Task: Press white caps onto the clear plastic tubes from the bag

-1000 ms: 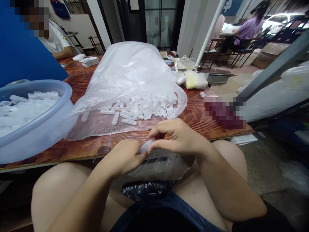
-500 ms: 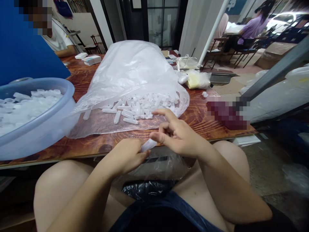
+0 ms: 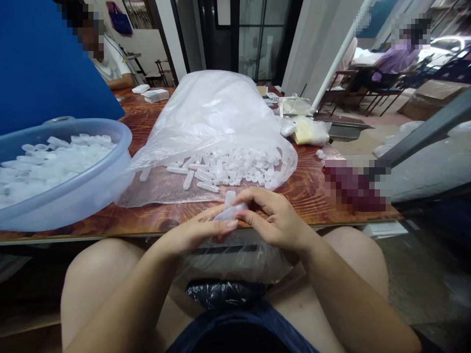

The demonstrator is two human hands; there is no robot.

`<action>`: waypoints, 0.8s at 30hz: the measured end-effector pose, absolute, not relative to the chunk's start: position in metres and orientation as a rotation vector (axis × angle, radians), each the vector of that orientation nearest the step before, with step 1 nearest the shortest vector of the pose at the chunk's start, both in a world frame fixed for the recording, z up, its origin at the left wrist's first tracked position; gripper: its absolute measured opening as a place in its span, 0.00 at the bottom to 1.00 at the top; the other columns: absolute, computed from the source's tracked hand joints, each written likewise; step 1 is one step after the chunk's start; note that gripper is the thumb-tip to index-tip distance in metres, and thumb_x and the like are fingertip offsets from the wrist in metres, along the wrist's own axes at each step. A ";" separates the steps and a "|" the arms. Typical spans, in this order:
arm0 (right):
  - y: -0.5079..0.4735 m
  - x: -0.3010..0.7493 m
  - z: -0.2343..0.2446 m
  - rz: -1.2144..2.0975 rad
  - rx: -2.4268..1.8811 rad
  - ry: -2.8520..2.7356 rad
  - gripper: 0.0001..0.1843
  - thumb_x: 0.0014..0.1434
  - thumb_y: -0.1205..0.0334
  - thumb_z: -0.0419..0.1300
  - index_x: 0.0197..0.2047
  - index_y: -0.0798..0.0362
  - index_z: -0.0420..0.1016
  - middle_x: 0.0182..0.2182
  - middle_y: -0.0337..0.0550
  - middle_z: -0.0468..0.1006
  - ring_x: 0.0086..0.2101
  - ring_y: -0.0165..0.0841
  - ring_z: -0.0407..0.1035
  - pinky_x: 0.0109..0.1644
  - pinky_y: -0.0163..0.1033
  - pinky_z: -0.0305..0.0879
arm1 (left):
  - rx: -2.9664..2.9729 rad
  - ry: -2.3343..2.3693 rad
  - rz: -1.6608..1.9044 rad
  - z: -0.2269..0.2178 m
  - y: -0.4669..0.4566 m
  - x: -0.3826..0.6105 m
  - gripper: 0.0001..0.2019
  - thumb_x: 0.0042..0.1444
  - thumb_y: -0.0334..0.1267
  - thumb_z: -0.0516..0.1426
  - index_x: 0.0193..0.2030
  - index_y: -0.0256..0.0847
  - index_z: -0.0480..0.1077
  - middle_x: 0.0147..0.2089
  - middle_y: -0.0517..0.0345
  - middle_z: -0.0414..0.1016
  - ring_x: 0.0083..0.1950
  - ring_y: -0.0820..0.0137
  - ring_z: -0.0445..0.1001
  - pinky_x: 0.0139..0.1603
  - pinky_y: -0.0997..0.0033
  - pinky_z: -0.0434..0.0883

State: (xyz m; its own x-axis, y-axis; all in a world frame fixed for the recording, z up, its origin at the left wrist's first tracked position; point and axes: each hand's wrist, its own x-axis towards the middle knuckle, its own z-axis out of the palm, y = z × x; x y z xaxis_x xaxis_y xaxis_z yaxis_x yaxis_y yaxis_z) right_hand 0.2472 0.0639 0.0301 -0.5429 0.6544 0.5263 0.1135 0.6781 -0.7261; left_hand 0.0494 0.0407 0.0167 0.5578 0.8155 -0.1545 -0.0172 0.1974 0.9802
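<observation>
Just in front of the table edge, my left hand [image 3: 204, 226] and my right hand [image 3: 274, 215] come together over small translucent white plastic tubes. One slanted plastic tube [image 3: 227, 214] lies between them, its left part at my left thumb and fingers. My right thumb and index finger pinch its right end. A second tube [image 3: 230, 198] stands up behind it, and its lower part is hidden. Beyond my hands, a heap of similar tubes and short caps [image 3: 235, 166] spills from the mouth of a large clear plastic bag [image 3: 217, 108].
At left stands a blue plastic basin [image 3: 123, 142] full of white tubes, beside a blue panel [image 3: 47, 63]. A yellow packet [image 3: 309, 131] and a maroon object [image 3: 353, 189], partly pixelated, lie at right. A grey bar slants there. Other people sit in the background.
My right hand has lowered and closed its thumb and index finger on the slanted tube. A second upright tube now shows between the hands. The whole view has shifted slightly.
</observation>
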 end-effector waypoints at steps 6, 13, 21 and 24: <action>0.067 0.245 0.026 0.643 -0.475 -2.028 0.08 0.62 0.67 0.59 0.45 0.53 0.73 0.37 0.45 0.77 0.38 0.31 0.72 0.42 0.37 0.69 | 0.888 0.669 0.781 0.007 0.045 0.055 0.25 0.55 0.60 0.55 0.30 0.35 0.69 0.22 0.59 0.61 0.23 0.76 0.58 0.23 0.75 0.56; 0.066 0.244 0.027 0.385 -0.399 -2.039 0.13 0.62 0.70 0.59 0.50 0.53 0.70 0.39 0.48 0.78 0.42 0.36 0.73 0.46 0.43 0.72 | 0.802 0.759 0.886 0.016 0.049 0.050 0.19 0.51 0.53 0.62 0.33 0.41 0.62 0.21 0.66 0.60 0.16 0.82 0.51 0.16 0.82 0.48; 0.060 0.248 0.024 0.172 -0.367 -2.071 0.22 0.57 0.75 0.62 0.55 0.58 0.68 0.39 0.52 0.76 0.41 0.37 0.71 0.45 0.43 0.74 | 0.942 0.877 0.909 0.025 0.050 0.029 0.17 0.48 0.47 0.66 0.36 0.37 0.69 0.22 0.61 0.71 0.13 0.84 0.54 0.15 0.83 0.49; 0.058 0.246 0.020 0.132 -0.345 -2.091 0.23 0.57 0.76 0.61 0.56 0.59 0.67 0.40 0.54 0.76 0.42 0.38 0.71 0.44 0.43 0.74 | 1.050 0.922 0.847 0.027 0.050 0.021 0.18 0.48 0.48 0.66 0.39 0.36 0.74 0.21 0.59 0.72 0.14 0.83 0.57 0.16 0.82 0.51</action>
